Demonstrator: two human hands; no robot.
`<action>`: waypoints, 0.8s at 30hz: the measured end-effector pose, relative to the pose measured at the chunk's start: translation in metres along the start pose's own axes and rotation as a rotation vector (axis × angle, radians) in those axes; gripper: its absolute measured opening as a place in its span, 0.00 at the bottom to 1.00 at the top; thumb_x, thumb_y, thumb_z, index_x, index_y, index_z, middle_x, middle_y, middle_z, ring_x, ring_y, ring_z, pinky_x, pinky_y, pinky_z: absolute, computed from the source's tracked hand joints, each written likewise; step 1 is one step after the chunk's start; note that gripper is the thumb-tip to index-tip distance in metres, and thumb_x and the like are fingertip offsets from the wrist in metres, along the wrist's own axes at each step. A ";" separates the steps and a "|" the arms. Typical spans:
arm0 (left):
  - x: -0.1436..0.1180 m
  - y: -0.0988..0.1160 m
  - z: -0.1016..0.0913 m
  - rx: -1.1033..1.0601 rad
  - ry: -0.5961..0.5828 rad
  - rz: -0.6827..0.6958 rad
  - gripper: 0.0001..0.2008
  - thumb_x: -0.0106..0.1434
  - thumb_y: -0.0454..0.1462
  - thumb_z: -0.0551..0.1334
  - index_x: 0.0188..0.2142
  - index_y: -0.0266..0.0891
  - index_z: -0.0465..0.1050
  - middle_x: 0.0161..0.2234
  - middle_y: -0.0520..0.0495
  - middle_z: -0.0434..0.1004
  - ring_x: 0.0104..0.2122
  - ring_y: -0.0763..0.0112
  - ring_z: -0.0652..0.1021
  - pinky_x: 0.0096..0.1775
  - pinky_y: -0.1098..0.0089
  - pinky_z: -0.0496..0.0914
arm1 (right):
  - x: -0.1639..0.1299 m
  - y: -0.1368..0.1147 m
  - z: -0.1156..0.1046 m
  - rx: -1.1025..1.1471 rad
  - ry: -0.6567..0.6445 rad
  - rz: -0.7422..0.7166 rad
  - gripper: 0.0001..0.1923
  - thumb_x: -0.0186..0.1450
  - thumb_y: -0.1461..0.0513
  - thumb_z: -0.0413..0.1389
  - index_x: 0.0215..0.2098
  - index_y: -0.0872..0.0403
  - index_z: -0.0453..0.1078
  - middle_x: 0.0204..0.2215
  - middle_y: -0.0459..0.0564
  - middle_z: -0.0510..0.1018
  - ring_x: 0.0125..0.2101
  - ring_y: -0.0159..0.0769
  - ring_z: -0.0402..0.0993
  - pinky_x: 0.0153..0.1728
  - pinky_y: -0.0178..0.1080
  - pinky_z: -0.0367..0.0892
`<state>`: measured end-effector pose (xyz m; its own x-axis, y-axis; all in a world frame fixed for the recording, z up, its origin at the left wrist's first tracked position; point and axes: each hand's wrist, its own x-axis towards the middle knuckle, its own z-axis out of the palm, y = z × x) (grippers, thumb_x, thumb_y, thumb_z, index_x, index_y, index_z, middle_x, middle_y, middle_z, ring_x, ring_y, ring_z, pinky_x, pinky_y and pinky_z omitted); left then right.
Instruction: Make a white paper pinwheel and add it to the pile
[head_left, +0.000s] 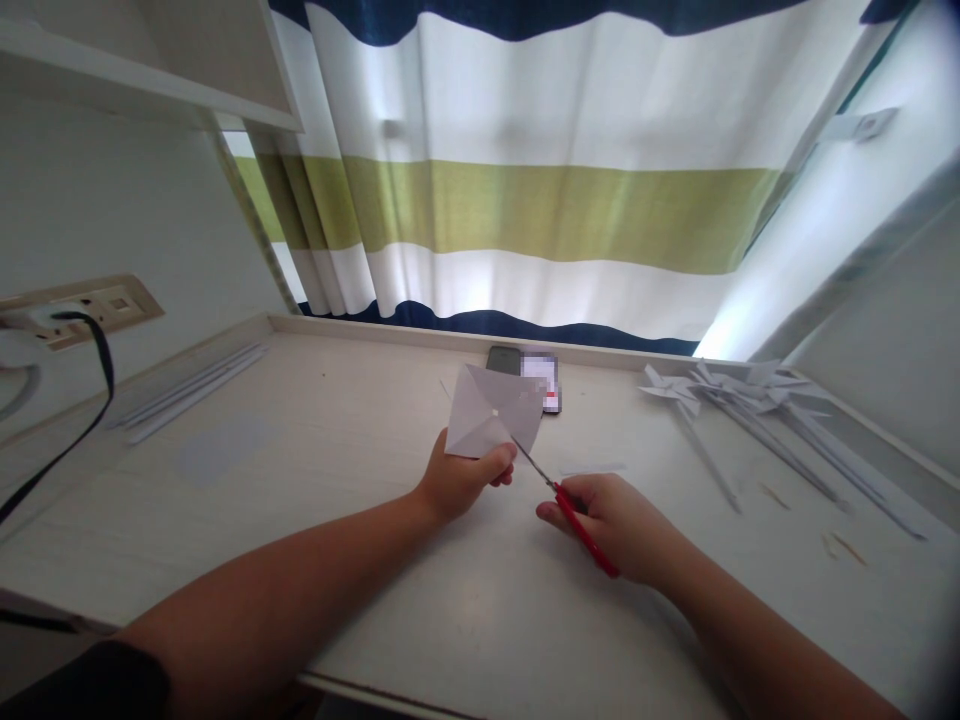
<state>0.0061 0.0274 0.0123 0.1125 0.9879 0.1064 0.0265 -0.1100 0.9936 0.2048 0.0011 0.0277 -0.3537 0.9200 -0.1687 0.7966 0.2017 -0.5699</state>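
— So, where does everything sit relative to the desk?

— Your paper square hangs above the desk's middle, pinched at its lower edge by your left hand. Your right hand is closed around the red scissors, blades meeting the paper's lower right edge.

— Any advice?

— Keep the sheet taut, cut along the crease, and I'd judge stopping short of the centre wise.

Desk: phone, pinwheels (right), strips.
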 end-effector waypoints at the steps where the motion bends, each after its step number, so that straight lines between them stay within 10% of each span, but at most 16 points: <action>1: 0.000 0.000 0.000 -0.005 0.001 -0.002 0.11 0.54 0.40 0.63 0.22 0.34 0.71 0.18 0.50 0.72 0.19 0.74 0.73 0.23 0.74 0.68 | 0.000 0.000 0.000 0.005 -0.004 0.001 0.22 0.60 0.45 0.52 0.21 0.53 0.65 0.18 0.45 0.70 0.19 0.31 0.62 0.21 0.34 0.53; 24: -0.001 0.000 -0.002 -0.011 -0.064 -0.017 0.10 0.54 0.39 0.64 0.22 0.33 0.71 0.18 0.50 0.72 0.18 0.73 0.73 0.23 0.74 0.69 | -0.001 -0.002 0.001 0.045 -0.008 -0.012 0.21 0.60 0.46 0.52 0.22 0.53 0.65 0.18 0.44 0.69 0.20 0.31 0.62 0.22 0.34 0.54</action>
<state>0.0043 0.0268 0.0125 0.1758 0.9806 0.0867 0.0181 -0.0913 0.9957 0.2027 -0.0011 0.0281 -0.3677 0.9147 -0.1678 0.7692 0.1977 -0.6077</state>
